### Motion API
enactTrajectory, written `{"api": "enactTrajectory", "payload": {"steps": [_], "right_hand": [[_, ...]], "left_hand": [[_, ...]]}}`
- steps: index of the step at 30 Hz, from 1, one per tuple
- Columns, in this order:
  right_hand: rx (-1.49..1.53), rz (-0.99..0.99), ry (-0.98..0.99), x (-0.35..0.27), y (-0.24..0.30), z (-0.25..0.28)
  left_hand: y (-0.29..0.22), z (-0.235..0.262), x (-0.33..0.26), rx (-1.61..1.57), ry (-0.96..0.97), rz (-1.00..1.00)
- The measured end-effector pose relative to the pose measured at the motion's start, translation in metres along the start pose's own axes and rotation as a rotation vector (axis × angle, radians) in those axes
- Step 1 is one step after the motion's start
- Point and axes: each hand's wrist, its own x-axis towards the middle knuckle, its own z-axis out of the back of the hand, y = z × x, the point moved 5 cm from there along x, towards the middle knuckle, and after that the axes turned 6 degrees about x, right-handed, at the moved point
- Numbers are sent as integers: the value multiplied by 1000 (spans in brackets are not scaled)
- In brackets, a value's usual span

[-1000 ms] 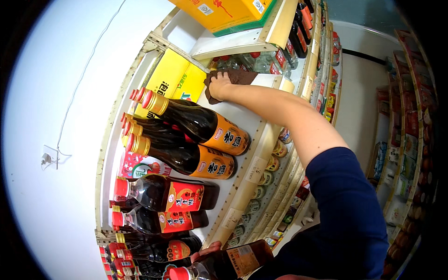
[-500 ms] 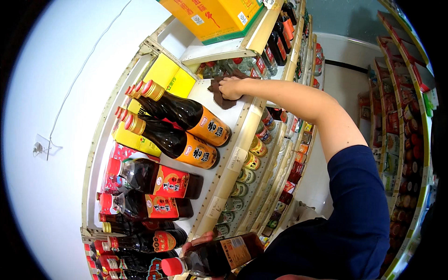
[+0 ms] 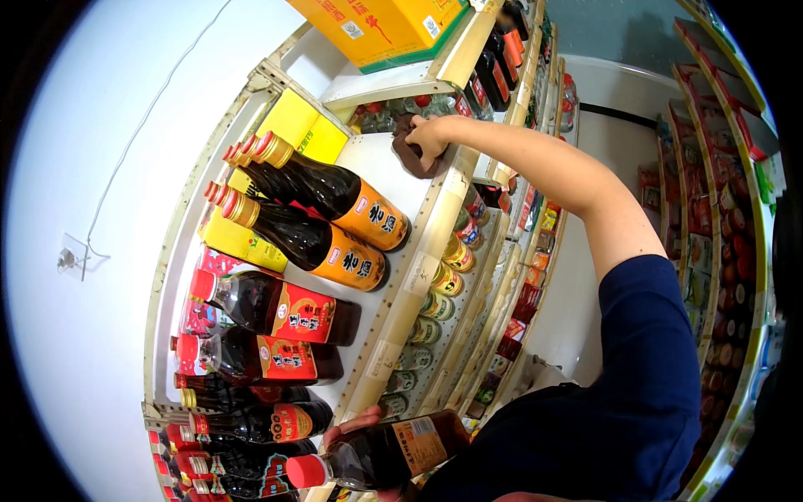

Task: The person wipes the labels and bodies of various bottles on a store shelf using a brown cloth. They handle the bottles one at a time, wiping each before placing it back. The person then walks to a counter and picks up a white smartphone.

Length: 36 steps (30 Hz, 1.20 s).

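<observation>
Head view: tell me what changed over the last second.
The right hand kept the brown cloth pressed to the white shelf and slid it a little toward the shelf's front edge. The left hand still holds the dark red-capped bottle low against the body. The shelved bottles and yellow boxes stayed put.

A shop: shelves point(image 3: 418, 268) stocked with sauce bottles point(image 3: 322, 188).

Yellow carton point(image 3: 381, 29) above gold-capped bottles point(image 3: 322, 213)

Cloth point(image 3: 411, 153) on shelf point(image 3: 435, 226) under right hand point(image 3: 431, 134), bottles point(image 3: 322, 213) to its left.
</observation>
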Motion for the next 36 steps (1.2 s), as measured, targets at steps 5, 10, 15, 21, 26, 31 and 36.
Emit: {"api": "enactTrajectory", "payload": {"steps": [5,10,15,21,26,31,36], "right_hand": [[25,242,-171,11,-21,5],[109,396,-270,20,-30,5],[-153,422,-561,0,-9,8],[128,500,-730,-8,23,55],[682,417,-632,-7,33,86],[782,483,-130,8,28,16],[30,386,-243,-16,40,14]], "left_hand": [[3,4,-4,30,-56,27],[1,-4,1,-34,-103,20],[-6,-3,1,-12,-82,25],[-5,8,-2,-38,-133,41],[-2,9,-4,58,10,-11],[-5,5,-4,-15,-1,20],[-7,-5,0,-91,-90,8]]}}
